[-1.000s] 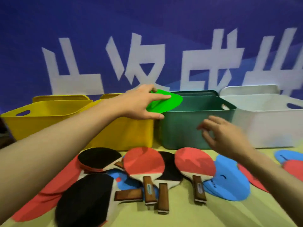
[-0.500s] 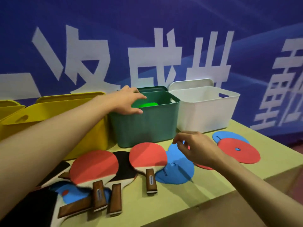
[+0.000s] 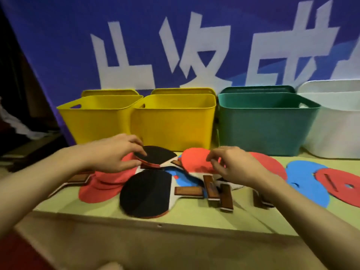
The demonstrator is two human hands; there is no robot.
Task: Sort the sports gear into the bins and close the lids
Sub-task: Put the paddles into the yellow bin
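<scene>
Left hand [image 3: 115, 152] pinches the rim of the black-faced wooden paddle [image 3: 155, 155] lying atop the paddle pile before the two yellow plastic bins [image 3: 171, 121]. Right hand [image 3: 231, 164] hovers loosely curled, holding nothing, over the red-faced paddle [image 3: 196, 159]. Green plastic bin [image 3: 266, 125] stands behind. Half a second ago the left hand was inside that bin, releasing a green disc.
</scene>
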